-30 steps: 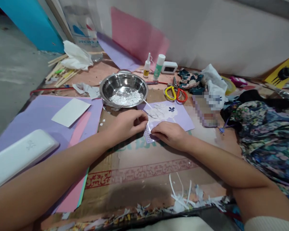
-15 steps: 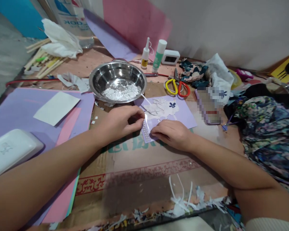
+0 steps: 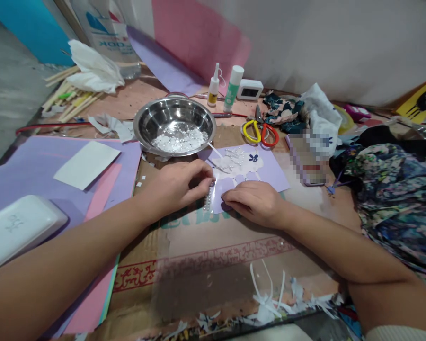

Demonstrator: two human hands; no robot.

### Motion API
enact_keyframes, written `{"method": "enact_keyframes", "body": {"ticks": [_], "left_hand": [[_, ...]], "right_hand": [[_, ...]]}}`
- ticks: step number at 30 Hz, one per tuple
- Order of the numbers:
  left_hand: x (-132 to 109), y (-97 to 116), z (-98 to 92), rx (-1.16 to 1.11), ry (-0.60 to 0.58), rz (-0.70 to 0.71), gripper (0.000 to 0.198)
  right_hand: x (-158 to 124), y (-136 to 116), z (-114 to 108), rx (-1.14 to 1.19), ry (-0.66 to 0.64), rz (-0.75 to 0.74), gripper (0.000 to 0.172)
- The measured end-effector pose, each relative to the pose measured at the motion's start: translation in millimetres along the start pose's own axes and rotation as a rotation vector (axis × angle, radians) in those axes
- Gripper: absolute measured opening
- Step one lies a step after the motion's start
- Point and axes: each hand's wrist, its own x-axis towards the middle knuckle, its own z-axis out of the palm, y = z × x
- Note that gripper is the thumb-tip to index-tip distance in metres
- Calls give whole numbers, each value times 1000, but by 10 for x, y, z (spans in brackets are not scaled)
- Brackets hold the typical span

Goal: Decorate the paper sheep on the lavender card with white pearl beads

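Observation:
A purple card (image 3: 275, 173) lies flat on the cardboard, with a white cloud-like cutout (image 3: 248, 166), a dark blue flower shape and loose strings of small pearl beads (image 3: 234, 152) on it. My left hand (image 3: 186, 184) is closed in a pinch at the card's left edge, on a clear strip of pearl beads (image 3: 207, 200) that hangs below its fingertips. Over the card's lower part rests my right hand (image 3: 255, 202), its fingers bent together and their tips against the card. Whatever those right fingers may hold is hidden.
A steel bowl (image 3: 175, 125) of shiny white bits stands behind my left hand. Scissors (image 3: 260, 132), a glue stick (image 3: 233, 89) and a small glue bottle (image 3: 213, 87) are farther back. Coloured paper sheets (image 3: 31, 161) lie left, a phone (image 3: 307, 163) and floral cloth (image 3: 394, 199) right.
The bead strip has shifted left, from over the card to beyond its left edge, with my left hand pinching its top. My right hand has barely moved. The view has tilted slightly.

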Motion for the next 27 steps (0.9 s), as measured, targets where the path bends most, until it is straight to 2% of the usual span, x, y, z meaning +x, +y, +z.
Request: {"method": "enact_keyframes", "body": {"ticks": [6, 12, 18, 22, 27], "left_hand": [[3, -21, 24, 82, 5, 18, 24], [-28, -23, 34, 95, 62, -6, 22], [-38, 111, 35, -196, 83, -241, 17], [-12, 178, 49, -418, 84, -303, 13], [-13, 136, 39, -344, 100, -281, 13]], "right_hand": [[17, -18, 21, -74, -2, 93, 27], [43, -8, 44, -88, -13, 79, 27], [33, 30, 64, -92, -25, 113, 23], [36, 40, 79, -79, 8, 125, 22], [45, 41, 45, -65, 6, 149, 24]]}}
